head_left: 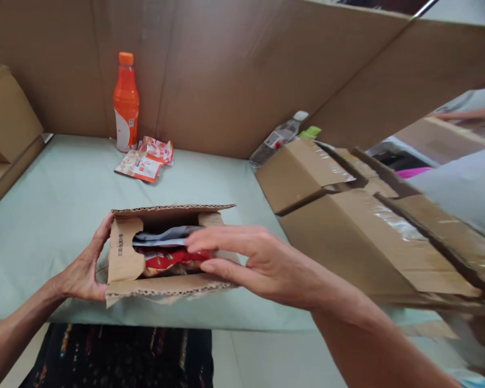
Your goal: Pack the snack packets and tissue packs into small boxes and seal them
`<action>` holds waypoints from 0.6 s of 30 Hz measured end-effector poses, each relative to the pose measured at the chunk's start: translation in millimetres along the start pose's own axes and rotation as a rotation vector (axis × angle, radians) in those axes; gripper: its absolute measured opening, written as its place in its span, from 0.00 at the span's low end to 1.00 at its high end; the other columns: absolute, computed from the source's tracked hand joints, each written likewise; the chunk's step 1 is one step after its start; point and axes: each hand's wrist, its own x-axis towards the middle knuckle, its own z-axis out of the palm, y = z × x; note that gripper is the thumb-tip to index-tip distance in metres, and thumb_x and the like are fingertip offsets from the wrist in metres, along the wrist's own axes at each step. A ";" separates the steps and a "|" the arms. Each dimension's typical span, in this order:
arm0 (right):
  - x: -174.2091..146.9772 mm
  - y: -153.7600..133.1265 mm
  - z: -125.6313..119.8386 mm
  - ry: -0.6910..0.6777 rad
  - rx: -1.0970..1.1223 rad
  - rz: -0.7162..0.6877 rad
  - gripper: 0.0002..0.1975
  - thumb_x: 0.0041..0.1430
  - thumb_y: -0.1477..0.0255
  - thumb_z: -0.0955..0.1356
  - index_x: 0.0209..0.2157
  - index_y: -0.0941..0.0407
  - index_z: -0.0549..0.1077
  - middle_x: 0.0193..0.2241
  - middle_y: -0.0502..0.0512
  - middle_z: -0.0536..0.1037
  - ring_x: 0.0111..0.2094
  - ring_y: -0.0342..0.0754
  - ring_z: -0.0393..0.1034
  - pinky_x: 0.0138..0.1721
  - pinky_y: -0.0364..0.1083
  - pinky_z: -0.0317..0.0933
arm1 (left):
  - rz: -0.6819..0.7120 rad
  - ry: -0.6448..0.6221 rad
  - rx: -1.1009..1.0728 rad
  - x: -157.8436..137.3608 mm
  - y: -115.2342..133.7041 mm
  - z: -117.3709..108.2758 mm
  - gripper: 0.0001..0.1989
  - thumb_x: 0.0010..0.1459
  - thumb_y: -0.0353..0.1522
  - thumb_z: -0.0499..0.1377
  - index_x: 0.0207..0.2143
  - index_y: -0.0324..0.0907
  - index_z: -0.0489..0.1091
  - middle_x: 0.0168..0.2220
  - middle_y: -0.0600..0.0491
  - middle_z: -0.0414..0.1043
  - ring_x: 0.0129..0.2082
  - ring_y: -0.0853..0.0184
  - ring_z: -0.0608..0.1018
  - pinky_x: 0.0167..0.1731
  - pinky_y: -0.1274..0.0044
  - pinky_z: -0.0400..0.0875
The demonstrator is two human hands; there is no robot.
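A small cardboard box [126, 257] stands before me with its top flaps up, printed with dark characters on its left flap. My left hand [85, 265] grips its left end, thumb at the near side and fingers at the far side. Inside the box lie a red snack packet [165, 258] and a grey-blue packet [161, 235] behind it. My right hand [262, 264] reaches over the box's right end, fingers stretched out and thumb apart, at the opening above the packets. Whether the fingertips touch the packets I cannot tell.
An orange drink bottle [126, 108] stands at the back beside small snack packets [139, 165]. A clear bottle [281, 139] leans at the back right, behind open cardboard boxes [347, 242]. Another cardboard box [8, 113] is at left. Cardboard walls [226, 70] edge the table. A person's arm [469, 114] shows far right.
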 end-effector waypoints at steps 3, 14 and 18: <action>26.2 -2.9 3.3 -0.080 -0.282 0.040 0.17 0.65 0.73 0.71 0.55 0.54 0.78 0.54 0.60 0.82 0.54 0.56 0.76 0.54 0.52 0.71 | 0.003 -0.008 -0.013 0.4 2.4 2.9 0.66 0.54 0.51 0.71 0.77 0.55 0.26 0.80 0.46 0.30 0.77 0.35 0.42 0.73 0.45 0.40; 71.2 -3.7 36.8 -0.378 -0.650 0.157 0.12 0.64 0.79 0.67 0.48 0.56 0.78 0.41 0.60 0.83 0.41 0.54 0.76 0.41 0.49 0.65 | 0.020 0.075 0.010 -1.7 -1.1 25.1 0.66 0.50 0.37 0.71 0.77 0.53 0.26 0.77 0.41 0.42 0.74 0.38 0.56 0.72 0.47 0.51; 60.0 0.3 36.5 -0.310 -0.638 0.145 0.13 0.64 0.82 0.65 0.30 0.56 0.79 0.34 0.60 0.81 0.38 0.53 0.75 0.39 0.50 0.67 | 0.071 0.107 0.010 1.8 -1.5 24.5 0.66 0.51 0.38 0.72 0.77 0.56 0.27 0.78 0.44 0.39 0.75 0.39 0.53 0.72 0.47 0.51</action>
